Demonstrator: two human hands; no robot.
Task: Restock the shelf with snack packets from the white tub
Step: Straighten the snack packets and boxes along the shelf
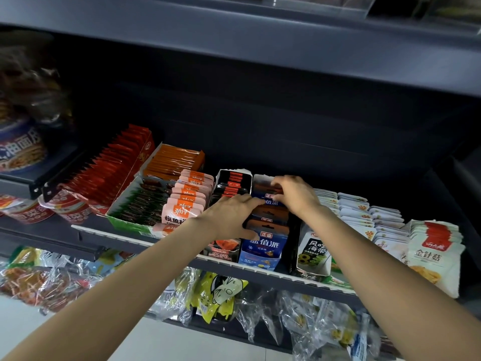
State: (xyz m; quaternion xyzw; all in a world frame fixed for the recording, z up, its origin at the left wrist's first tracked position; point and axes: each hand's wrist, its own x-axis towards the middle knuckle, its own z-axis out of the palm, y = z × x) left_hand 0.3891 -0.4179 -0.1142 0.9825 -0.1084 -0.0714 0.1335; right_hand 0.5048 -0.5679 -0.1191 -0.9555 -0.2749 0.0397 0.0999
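A row of blue snack packets [263, 246] with dark tops stands in a display box on the dark shelf [260, 270]. My left hand [229, 217] lies across the row from the left, fingers stretched over the packet tops and thumb down the front. My right hand [294, 194] reaches in from the right and pinches a packet near the back of the same row. The white tub is not in view.
Left of the blue row stand a black box of packets [229, 186], pink packets [187, 201], a green box [135, 207] and red packets [109, 170]. Right are seaweed packets [313, 252] and white packets [432, 259]. Clear bagged snacks [221, 293] hang below.
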